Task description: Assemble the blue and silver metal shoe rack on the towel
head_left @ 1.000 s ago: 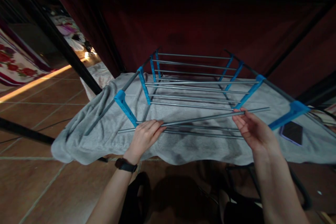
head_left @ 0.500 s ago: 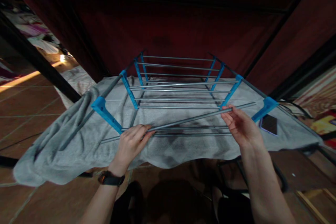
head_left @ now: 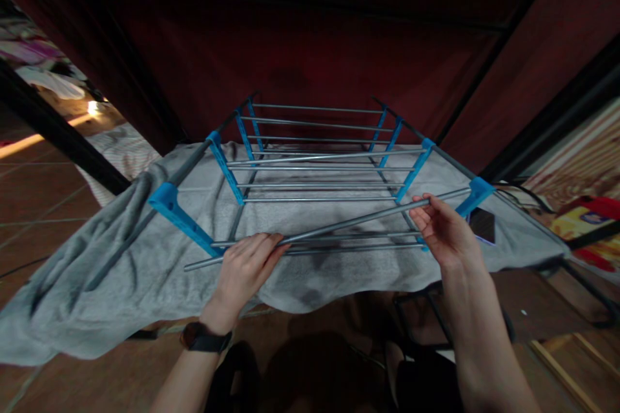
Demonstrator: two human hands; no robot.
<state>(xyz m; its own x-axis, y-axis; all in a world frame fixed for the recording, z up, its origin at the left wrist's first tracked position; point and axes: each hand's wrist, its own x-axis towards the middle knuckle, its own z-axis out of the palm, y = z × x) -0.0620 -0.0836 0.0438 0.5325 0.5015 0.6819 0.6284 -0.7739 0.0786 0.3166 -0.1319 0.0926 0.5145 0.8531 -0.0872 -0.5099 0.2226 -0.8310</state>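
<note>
A long grey metal rod (head_left: pixel 349 221) lies slantwise across the front of a rack, its right end higher. My left hand (head_left: pixel 249 268) is closed around the rod left of its middle. My right hand (head_left: pixel 445 232) pinches it near the right end. That end meets the right front blue plastic bracket (head_left: pixel 477 195); whether it sits in a hole I cannot tell. The rod's left end sticks out past my left hand, below the left front blue bracket (head_left: pixel 181 216). Behind, several metal rods (head_left: pixel 320 201) run between more blue brackets.
The rack rests on a grey blanket (head_left: pixel 310 284) spread over a raised surface. Beside the right front bracket lies a phone (head_left: pixel 483 226). A dark red panel (head_left: pixel 310 58) stands behind. At the right is a red and yellow package (head_left: pixel 591 232).
The rod has shifted right relative to the rack, and its right end has closed the gap to the right front bracket. Both hands keep their grip. The camera view has turned slightly right.
</note>
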